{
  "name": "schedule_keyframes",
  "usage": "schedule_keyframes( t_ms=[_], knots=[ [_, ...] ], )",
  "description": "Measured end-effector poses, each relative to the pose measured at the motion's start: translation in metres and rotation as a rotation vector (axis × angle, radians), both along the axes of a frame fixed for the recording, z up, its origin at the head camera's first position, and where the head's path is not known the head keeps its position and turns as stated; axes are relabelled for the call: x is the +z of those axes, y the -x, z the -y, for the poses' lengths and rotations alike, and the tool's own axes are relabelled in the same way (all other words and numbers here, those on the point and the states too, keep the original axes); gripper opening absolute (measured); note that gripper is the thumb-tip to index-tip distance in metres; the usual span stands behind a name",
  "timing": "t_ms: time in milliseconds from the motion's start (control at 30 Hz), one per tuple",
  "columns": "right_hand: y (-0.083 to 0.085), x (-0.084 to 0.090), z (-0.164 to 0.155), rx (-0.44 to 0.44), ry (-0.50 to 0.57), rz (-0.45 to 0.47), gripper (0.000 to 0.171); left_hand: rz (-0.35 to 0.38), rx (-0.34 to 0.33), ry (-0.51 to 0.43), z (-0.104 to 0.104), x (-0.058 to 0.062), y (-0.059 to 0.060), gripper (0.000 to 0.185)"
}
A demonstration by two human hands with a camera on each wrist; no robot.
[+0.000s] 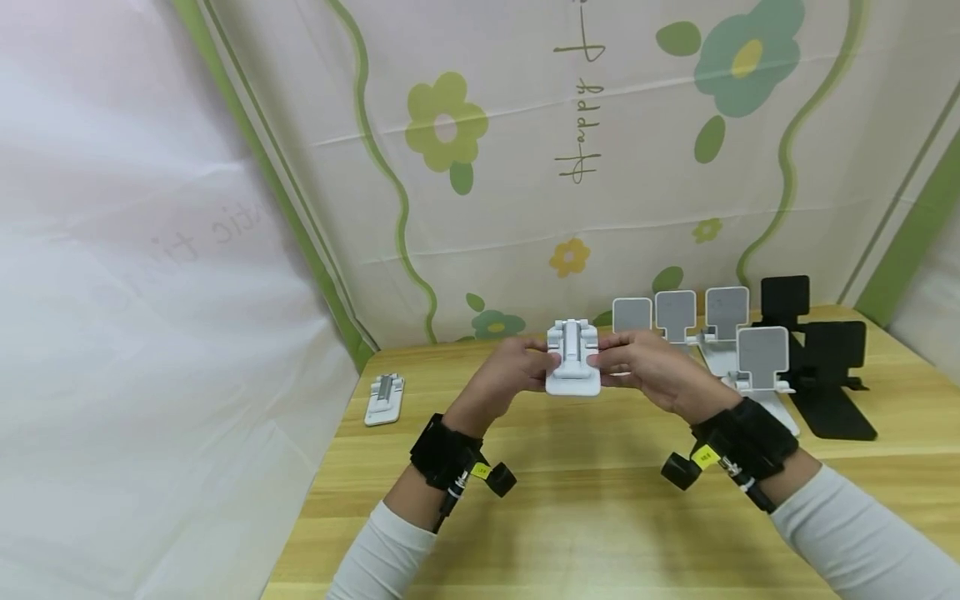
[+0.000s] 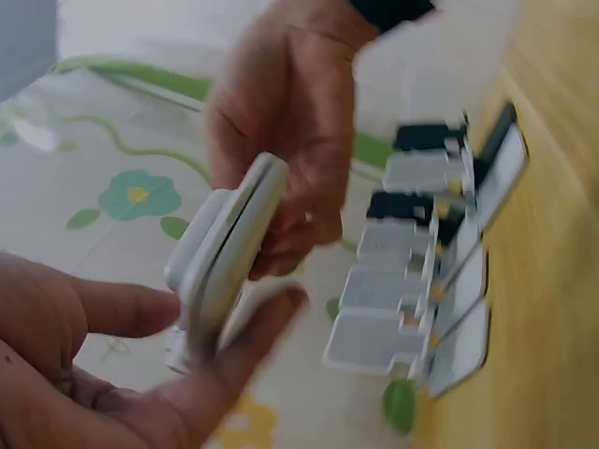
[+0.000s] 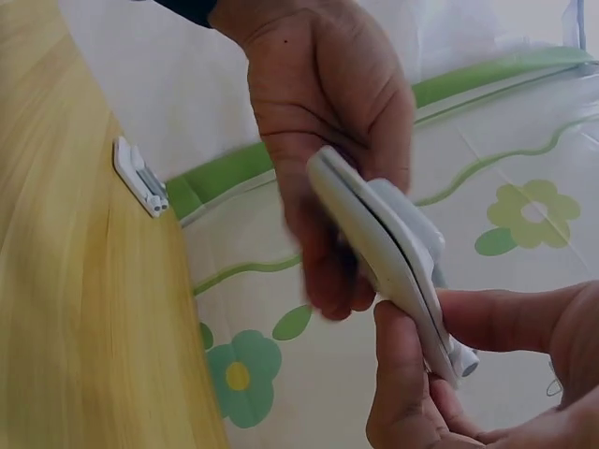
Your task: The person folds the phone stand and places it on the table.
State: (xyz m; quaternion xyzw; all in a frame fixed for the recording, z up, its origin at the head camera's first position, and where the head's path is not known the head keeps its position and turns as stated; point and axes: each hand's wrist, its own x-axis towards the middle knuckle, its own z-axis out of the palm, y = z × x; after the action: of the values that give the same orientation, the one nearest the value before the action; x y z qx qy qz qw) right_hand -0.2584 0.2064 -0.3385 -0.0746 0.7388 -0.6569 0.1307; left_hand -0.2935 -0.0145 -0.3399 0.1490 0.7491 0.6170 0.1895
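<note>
1. Presently, at the far left of the wooden table point(image 1: 600, 500), a folded white stand point(image 1: 385, 399) lies flat near the table's left edge, well apart from both hands. The right wrist view shows it point(image 3: 140, 176) against the backdrop's lower edge.
2. The left hand point(image 1: 510, 371) is raised above the table and grips the left side of a folded white phone stand point(image 1: 573, 358). In the left wrist view its thumb and a finger point(image 2: 122, 309) are curled against the stand point(image 2: 225, 253), one on each face, pinching it.
3. The folded white phone stand is held in the air between the two hands, above the middle of the table, clear of its surface. The right wrist view shows it edge-on and closed point(image 3: 388, 253).
4. The right hand point(image 1: 652, 371) grips the stand's right side; in the right wrist view its thumb and fingers point(image 3: 402, 374) pinch the stand's lower end.
5. Behind and to the right of the right hand stands a row of unfolded white stands point(image 1: 678, 317), upright on the table; one more point(image 1: 761, 358) sits in front of them.
6. At far right, two black stands point(image 1: 825, 367) are set up, just beside the white group.
7. A floral backdrop point(image 1: 525, 150) hangs behind the table.
</note>
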Motion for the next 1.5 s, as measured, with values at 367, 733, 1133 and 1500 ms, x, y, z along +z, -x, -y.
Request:
schedule_keyframes(
  t_ms=[367,733,1133,1500],
  knots=[
    [0.0,-0.008,0.006,0.006,0.038,-0.034,0.046,-0.601,0.037,0.503,-0.02,0.005,-0.023,0.043],
    [0.0,-0.013,0.011,0.009,0.029,-0.055,0.015,-0.617,0.128,0.57,-0.019,0.0,-0.021,0.034],
    [0.011,-0.005,-0.028,-0.143,-0.555,-0.382,0.039,-0.499,0.285,0.568,0.017,-0.023,0.01,0.041],
    [0.03,-0.018,-0.129,-0.163,-1.129,-0.657,0.036,-0.341,0.491,0.705,0.086,-0.058,0.052,0.041]
  ],
)
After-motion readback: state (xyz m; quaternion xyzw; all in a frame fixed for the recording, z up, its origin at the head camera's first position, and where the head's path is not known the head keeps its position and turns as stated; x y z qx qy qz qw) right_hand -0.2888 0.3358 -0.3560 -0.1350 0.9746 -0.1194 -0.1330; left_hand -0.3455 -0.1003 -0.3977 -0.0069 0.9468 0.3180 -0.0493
